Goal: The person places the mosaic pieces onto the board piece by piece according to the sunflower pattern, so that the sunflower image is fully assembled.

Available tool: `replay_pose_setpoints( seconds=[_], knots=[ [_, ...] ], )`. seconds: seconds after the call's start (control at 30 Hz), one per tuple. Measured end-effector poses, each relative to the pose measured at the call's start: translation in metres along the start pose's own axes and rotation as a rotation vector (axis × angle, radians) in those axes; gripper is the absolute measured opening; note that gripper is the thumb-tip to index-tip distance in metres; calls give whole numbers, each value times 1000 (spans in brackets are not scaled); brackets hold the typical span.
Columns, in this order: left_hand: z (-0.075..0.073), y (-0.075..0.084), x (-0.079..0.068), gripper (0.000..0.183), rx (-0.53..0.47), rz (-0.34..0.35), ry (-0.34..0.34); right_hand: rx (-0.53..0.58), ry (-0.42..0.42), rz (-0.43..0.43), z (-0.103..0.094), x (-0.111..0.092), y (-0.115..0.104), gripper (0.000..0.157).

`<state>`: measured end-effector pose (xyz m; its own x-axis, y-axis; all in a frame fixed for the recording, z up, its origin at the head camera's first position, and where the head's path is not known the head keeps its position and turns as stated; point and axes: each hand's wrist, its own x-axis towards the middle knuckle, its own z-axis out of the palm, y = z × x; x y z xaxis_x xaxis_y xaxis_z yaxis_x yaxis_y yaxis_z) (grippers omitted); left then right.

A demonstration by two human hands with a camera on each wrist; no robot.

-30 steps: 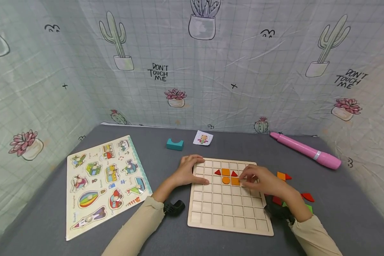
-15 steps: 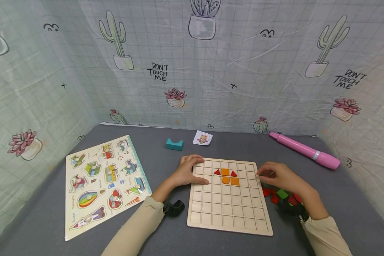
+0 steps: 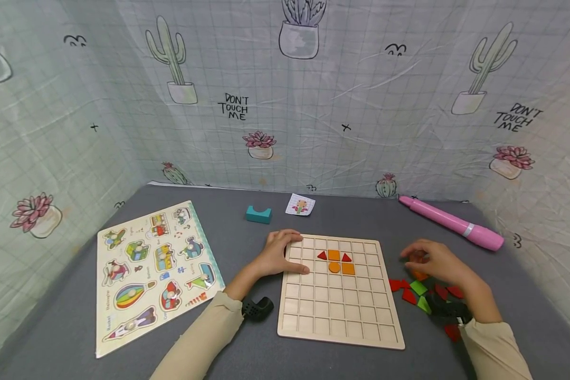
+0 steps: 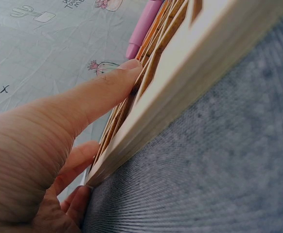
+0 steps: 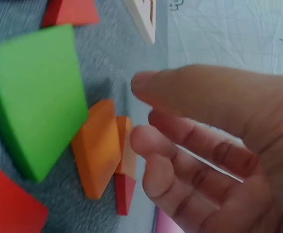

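A square wooden grid board (image 3: 339, 311) lies in the middle. In its upper cells are two orange squares, an orange circle (image 3: 334, 267) and two red triangles. My left hand (image 3: 273, 256) grips the board's upper left corner, thumb on top and fingers at the edge. My right hand (image 3: 437, 261) hovers above loose pieces right of the board, thumb and loosely bent fingers apart, holding nothing. In the right wrist view, orange pieces (image 5: 97, 150) lie closest to its fingertips, beside a green piece (image 5: 37, 102). The right wrist and its camera hide some pieces.
A picture puzzle board (image 3: 159, 274) lies on the left. Behind the grid board are a teal arched block (image 3: 258, 215) and a small pattern card (image 3: 300, 205). A pink pen-shaped thing (image 3: 451, 222) lies at back right. Red pieces (image 3: 409, 296) are scattered right of the board.
My right hand has moved right, off the grid board and over the loose pieces. The left hand has stayed on the corner, and the pieces on the board look the same.
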<state>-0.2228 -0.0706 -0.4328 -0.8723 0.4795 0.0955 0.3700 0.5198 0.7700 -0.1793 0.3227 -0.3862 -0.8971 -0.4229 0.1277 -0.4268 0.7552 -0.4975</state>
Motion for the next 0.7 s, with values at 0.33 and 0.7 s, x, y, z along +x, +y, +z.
replay_pose_setpoints(
  seconds=[0.33, 0.7],
  knots=[
    [0, 0, 0, 73, -1, 4, 1, 2, -22, 177, -1, -4, 11, 16],
    [0, 1, 1, 74, -7, -3, 1, 100, -75, 217, 2, 0, 4, 21]
  ],
)
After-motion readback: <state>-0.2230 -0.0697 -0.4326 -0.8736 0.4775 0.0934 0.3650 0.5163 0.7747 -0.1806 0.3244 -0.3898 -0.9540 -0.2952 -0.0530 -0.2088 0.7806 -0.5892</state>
